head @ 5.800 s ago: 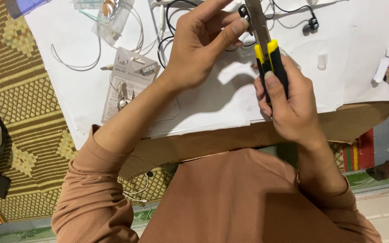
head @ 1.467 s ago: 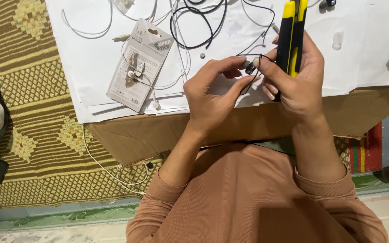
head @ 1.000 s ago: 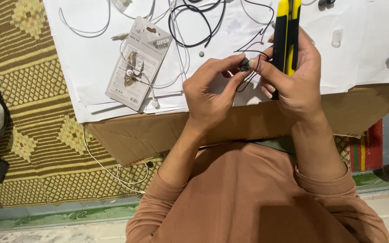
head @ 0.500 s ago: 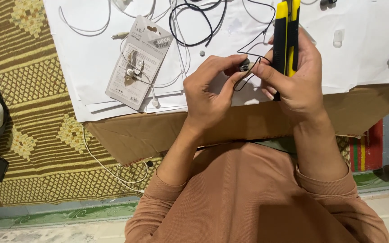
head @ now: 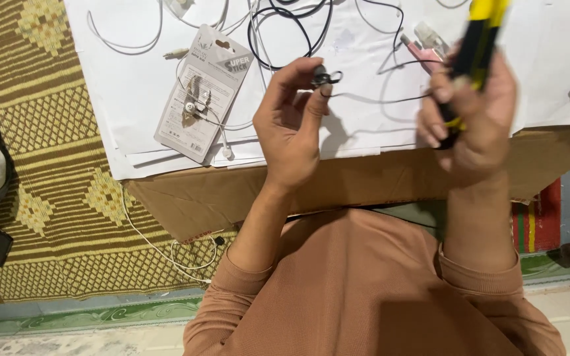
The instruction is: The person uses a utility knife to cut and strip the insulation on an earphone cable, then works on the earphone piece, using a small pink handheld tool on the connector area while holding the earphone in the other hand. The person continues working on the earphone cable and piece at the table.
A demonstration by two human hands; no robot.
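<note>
Your left hand is pinching a small black earbud between thumb and fingertips, raised over the white paper sheets. Your right hand is closed around a yellow and black utility knife, held upright. The two hands are apart, and a thin black wire runs between them. A blister pack with white earphones lies to the left on the paper. The sheets rest on brown cardboard.
</note>
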